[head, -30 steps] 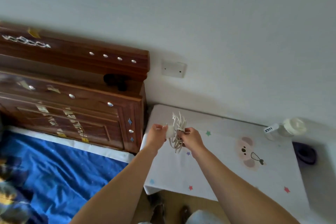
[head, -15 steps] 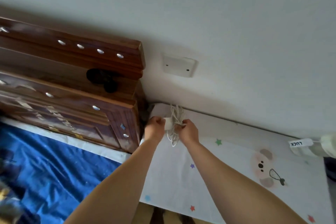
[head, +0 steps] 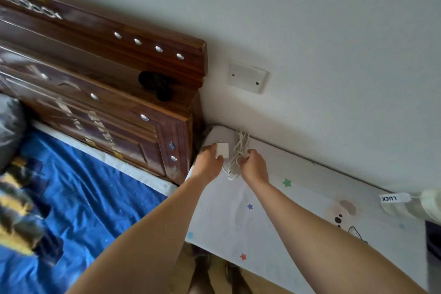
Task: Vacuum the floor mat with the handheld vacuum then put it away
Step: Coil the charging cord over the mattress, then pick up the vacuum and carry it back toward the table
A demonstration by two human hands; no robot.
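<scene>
Gripping white charger block (head: 222, 150) in left hand (head: 210, 163) fingers; right hand (head: 253, 166) fingers curled round coiled cable (head: 239, 150) just beside, counter (head: 238, 219) beneath both

Pale wall (head: 310, 31) with switch plate (head: 247, 76), dark wooden headboard (head: 107, 74), blue bedsheet (head: 83, 198)

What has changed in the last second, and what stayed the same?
Both hands carried the white charger block and coiled cord to the back corner of the table beside the headboard. The left hand still holds the block, the right hand the cord.
</scene>
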